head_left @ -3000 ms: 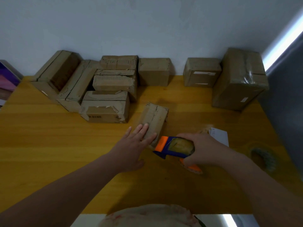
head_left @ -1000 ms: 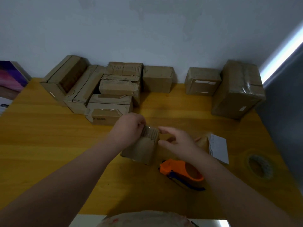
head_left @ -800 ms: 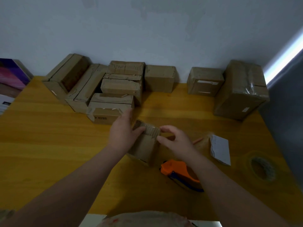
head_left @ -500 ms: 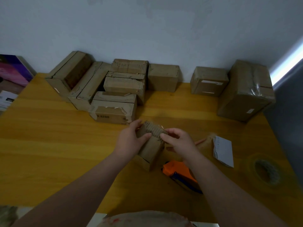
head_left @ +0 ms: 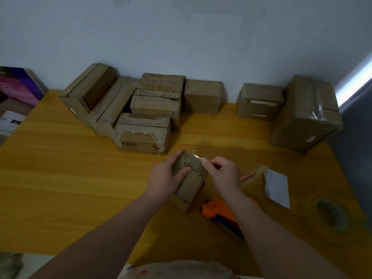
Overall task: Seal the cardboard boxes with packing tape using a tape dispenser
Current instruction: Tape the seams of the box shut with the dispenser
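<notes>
Both hands are on one small box [head_left: 189, 179], mid-table, stood on end and tilted away from me. I cannot tell if its near end touches the table [head_left: 60, 178]. My left hand [head_left: 164, 179] grips its left side, with the thumb across the front face and the fingers wrapped behind. My right hand [head_left: 224, 174] has curled fingers, and its thumb and forefinger pinch the box's top edge where a shiny bit of tape [head_left: 194, 156] sticks up. The dispenser [head_left: 220, 215], orange and blue, lies flat just right of the box's near end, untouched; my right forearm crosses over it and hides part of it. Right of that hand there is a thin orange stick [head_left: 248, 176] with something fuzzy behind it that is too blurred to name. There is also one white paper [head_left: 277, 188] and one tape roll [head_left: 330, 216] lying flat near the right edge. Along the wall [head_left: 181, 37] I count eight back boxes [head_left: 203, 96]. Two lean at the left, three are piled in a cluster, and one is just right of them. Then there is a gap, then one with white labels, and one big one with glossy tape at the far right. That makes nine boxes in all, counting mine. The front box of the cluster is near my left hand but not touching it. Off the table's left corner there is one purple carton [head_left: 18, 85] and some leaflets [head_left: 10, 121].
</notes>
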`<state>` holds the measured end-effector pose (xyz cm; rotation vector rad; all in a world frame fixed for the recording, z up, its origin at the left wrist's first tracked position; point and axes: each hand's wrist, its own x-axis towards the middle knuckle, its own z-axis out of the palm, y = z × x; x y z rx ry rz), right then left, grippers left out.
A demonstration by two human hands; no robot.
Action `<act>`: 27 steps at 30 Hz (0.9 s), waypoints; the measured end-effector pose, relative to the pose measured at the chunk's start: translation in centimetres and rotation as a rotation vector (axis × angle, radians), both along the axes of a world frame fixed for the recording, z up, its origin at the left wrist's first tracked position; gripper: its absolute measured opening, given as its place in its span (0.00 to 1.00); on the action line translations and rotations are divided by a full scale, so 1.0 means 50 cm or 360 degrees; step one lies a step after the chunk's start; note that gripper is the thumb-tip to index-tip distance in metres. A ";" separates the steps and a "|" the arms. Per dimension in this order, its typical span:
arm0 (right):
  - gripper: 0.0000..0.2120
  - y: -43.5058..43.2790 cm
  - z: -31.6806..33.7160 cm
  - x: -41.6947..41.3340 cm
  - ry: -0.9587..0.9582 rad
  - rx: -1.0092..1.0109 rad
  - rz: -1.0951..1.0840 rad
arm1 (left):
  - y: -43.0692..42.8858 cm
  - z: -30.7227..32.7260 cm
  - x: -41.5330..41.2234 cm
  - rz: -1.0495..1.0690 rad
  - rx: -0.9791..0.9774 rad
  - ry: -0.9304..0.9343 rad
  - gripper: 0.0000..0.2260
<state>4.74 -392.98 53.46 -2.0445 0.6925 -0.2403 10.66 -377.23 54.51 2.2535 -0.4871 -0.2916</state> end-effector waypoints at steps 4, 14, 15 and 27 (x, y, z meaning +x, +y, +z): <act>0.09 0.004 0.010 0.014 -0.0040 0.0036 0.0155 | 0.003 0.000 0.002 -0.0037 0.0013 0.0004 0.27; 0.08 0.007 0.012 0.040 0.0068 -0.0037 -0.0005 | -0.003 0.020 0.008 -0.0285 0.0502 -0.0190 0.23; 0.08 0.008 0.013 0.040 0.0090 -0.0063 -0.0014 | -0.005 0.023 0.009 -0.0317 0.0581 -0.0199 0.23; 0.08 0.011 0.013 0.032 0.0162 -0.0120 -0.0108 | 0.011 0.048 0.012 -0.0632 0.0977 -0.0329 0.24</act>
